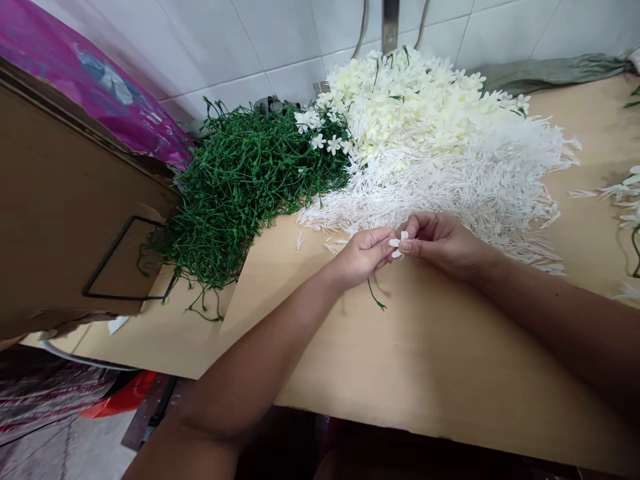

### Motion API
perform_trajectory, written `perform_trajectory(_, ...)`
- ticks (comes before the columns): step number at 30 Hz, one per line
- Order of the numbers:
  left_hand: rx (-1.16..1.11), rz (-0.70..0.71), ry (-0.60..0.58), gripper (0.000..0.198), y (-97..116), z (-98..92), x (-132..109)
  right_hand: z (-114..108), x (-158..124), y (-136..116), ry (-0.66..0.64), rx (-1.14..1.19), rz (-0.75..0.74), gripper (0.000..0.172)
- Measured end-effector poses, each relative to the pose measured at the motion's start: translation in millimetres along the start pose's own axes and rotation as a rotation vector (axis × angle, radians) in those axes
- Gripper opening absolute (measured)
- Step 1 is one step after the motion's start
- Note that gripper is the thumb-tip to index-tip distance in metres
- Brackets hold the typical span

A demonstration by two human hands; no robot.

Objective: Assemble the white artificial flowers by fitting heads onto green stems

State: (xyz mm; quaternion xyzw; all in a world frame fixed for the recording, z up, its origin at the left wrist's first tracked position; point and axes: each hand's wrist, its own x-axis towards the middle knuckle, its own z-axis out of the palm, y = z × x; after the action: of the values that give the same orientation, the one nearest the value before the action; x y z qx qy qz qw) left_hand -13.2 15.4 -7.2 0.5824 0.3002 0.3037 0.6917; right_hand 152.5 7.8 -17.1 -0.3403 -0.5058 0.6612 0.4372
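Observation:
Over the middle of the table, my left hand (367,252) and my right hand (440,243) meet fingertip to fingertip. Both are closed around a small white artificial flower (395,243), whose petals stick out between the fingers. A green plastic stem (375,295) hangs below my left hand; its upper end is hidden in that hand. Just behind my hands lies a heap of thin white plastic pieces (425,187). Cream-white flower heads (415,107) are piled behind that. To the left spreads a tangled mound of green stems (250,173).
A cardboard box (75,193) stands at the left, with a purple plastic bag (100,73) behind it. More white flowers (633,193) lie at the right edge of the wooden table (425,373). A tiled wall (280,40) closes off the back.

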Motion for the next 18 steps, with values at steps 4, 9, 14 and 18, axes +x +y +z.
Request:
perform_trajectory(4, 0.032, 0.017, 0.039, 0.045, -3.3, -1.6, 3.5, 2.2, 1.4, -0.5, 0.038, -0.020, -0.003, 0.032)
perform_trajectory(9, 0.071, -0.038, 0.076, 0.046, -0.7, -2.2, 6.9, 2.0, 1.3, 0.5, 0.073, 0.044, 0.008, 0.031)
perform_trajectory(14, 0.093, -0.058, 0.077, 0.044, -2.8, 0.3, 6.4, 0.1, -1.2, 1.6, 0.074, 0.052, 0.016, 0.034)
perform_trajectory(18, 0.091, -0.075, 0.122, 0.041, -3.7, 4.7, 6.1, 2.0, -2.0, 0.7, 0.117, 0.008, 0.016, 0.037)
